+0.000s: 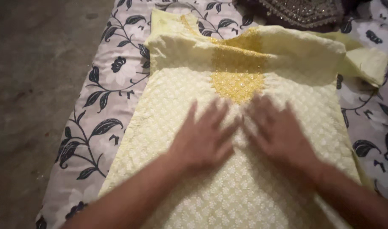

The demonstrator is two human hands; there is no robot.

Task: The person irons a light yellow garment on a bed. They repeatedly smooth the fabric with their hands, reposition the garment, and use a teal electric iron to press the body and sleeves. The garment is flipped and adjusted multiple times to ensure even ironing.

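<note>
Though both are blurred, the left hand (204,138) and right hand (278,133) lie flat, fingers spread, gripping nothing, palms on the pale yellow embroidered garment (168,114) just below its golden beaded neck panel (237,82). The garment is spread on a floral bedsheet (100,106); its lower part is cut off. A dark sequined cloth (304,12) is barely readable at the top.

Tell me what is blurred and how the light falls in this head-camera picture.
Head view: both hands are smeared by motion blur, the left hand and the right hand flat on the pale yellow garment; the gold embroidered panel stays fairly sharp; light is warm and dim, brightest on the garment; the floor at left is dark; the floral sheet shows no glare.
</note>
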